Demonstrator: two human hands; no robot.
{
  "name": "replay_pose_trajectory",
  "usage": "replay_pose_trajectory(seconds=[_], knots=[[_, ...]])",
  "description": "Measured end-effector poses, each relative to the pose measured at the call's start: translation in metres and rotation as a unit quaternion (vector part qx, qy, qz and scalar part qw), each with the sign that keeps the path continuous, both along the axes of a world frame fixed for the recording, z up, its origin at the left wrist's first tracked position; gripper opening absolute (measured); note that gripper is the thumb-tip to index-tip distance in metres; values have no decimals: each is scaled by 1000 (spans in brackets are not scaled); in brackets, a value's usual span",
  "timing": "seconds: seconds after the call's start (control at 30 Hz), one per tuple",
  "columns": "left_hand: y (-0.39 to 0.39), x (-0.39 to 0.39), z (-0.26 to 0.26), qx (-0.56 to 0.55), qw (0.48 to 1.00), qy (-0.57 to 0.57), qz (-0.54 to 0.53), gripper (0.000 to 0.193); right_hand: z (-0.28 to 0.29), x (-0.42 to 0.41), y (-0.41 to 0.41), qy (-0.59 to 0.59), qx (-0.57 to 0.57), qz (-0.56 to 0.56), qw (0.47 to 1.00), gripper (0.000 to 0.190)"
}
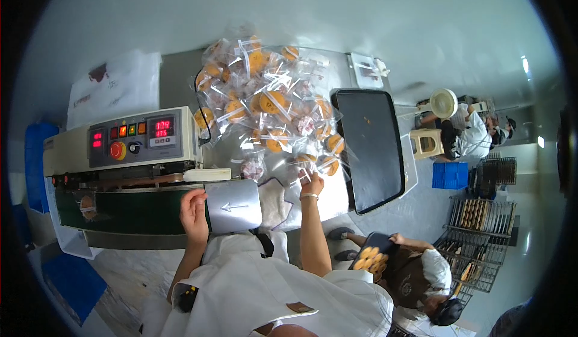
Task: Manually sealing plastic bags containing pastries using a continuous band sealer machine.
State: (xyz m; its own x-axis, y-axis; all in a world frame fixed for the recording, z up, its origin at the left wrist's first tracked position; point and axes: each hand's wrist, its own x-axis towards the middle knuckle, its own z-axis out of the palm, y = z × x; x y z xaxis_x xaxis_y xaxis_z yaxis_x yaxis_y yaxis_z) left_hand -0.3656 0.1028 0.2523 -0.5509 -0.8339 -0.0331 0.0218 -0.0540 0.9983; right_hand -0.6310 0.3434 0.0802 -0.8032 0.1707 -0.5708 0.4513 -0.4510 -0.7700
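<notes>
Many clear plastic bags holding round orange-brown baked goods (272, 102) lie heaped on the metal table beyond my hands. My right hand (311, 184) is at the near edge of the heap, its fingers on a clear bag with a round baked item (305, 158). Over the right end of the sealing machine's green conveyor belt (144, 210) is my left hand (194, 210), holding nothing, fingers slightly bent. One bagged item (87, 207) lies at the belt's left part. Beside the belt's end is a metal plate with an arrow (235, 206).
The band sealer's control panel (135, 138) stands at the left. A cloth (274, 204) lies beside the metal plate, and a black baking tray (372, 149) at the table's right. At lower right a co-worker (415, 269) carries a tray of baked goods near wire racks (478, 215).
</notes>
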Motion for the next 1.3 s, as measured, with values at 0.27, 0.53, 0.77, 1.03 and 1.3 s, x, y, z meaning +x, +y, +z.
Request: replay_pose_trajectory(seconds=[0.27, 0.53, 0.77, 1.03, 1.3], knots=[[17, -31, -1, 70, 964, -94, -241, 24, 120, 63, 38, -158, -182, 105, 965, 4], [20, -13, 48, -277, 920, 68, -268, 15, 201, 128, -12, -399, -405, 275, 775, 24], [0, 12, -3, 75, 984, -88, -135, 21, 143, 143, -71, 373, 149, 488, 775, 52], [-32, 14, -35, 423, 905, -2, -41, 24, 126, 127, -114, 58, 157, 460, 872, 33], [-64, 28, -56, 388, 919, -5, 68, 25, 128, 109, -179, 259, 384, 543, 700, 37]])
